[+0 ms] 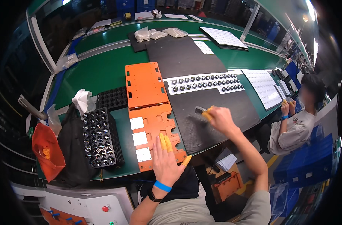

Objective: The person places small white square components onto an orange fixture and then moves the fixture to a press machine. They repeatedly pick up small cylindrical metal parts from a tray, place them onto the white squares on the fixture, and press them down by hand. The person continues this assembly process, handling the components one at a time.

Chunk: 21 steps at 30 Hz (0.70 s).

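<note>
My left hand [166,165] lies with fingers stretched out at the near end of an orange fixture plate [154,129], yellow cots on several fingertips. Three white square pieces [140,138] sit along the plate's left side. Over the black mat [223,108], my right hand [220,119] pinches a small dark piece with a pale edge [200,110]; its exact kind is too small to tell. Beyond it, white strips carry rows of round black parts [201,82]. The orange lid [144,84] of the fixture lies folded back at the far end.
A black tray of round shiny parts [100,144] stands at left, beside an orange bag [47,150]. White sheets [261,88] of small parts lie at right, near a seated co-worker [294,123]. Plastic bags [158,34] rest at the back. Blue crates [306,159] stand at lower right.
</note>
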Available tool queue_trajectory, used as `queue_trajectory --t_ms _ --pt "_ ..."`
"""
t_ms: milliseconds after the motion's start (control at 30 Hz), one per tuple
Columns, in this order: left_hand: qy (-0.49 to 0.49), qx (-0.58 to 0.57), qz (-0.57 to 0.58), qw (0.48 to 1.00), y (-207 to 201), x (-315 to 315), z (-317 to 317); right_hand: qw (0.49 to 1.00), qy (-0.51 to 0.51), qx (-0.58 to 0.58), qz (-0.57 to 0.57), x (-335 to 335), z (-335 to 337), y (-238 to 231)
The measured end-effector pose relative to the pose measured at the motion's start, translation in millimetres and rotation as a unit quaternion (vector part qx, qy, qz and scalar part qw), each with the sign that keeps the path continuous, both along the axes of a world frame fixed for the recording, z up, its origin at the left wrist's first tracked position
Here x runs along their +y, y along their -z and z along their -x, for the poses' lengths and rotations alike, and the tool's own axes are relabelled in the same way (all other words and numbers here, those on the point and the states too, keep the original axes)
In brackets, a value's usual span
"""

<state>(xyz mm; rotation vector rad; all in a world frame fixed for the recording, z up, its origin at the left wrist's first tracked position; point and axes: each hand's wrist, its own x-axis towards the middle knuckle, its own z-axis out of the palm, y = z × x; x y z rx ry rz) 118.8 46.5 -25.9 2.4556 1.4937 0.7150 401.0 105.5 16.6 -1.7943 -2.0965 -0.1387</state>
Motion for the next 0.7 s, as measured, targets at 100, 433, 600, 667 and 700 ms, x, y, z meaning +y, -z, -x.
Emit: queue_trajectory --t_ms 100,433,600,667,700 --pt "0.002 0.001 -0.001 1.000 0.3 0.2 -1.5 0.991 0.082 -0.089 -0.049 7.6 -56.8 18.3" --pt "-0.006 0.006 0.005 1.000 0.4 0.3 -2.4 0.981 0.158 0.045 -0.102 1.4 -106.6 56.0" --pt "-0.007 0.009 0.003 1.000 -0.5 0.7 -1.6 0.986 0.140 0.015 -0.087 12.7 -91.9 54.6" --pt "-0.008 0.005 0.002 1.000 -1.4 0.9 -2.5 0.983 0.163 0.014 -0.078 21.8 -98.0 57.4" --pt "-0.007 0.006 0.001 1.000 -1.7 1.3 -2.6 0.982 0.155 -0.002 -0.104 27.9 -102.8 59.8"
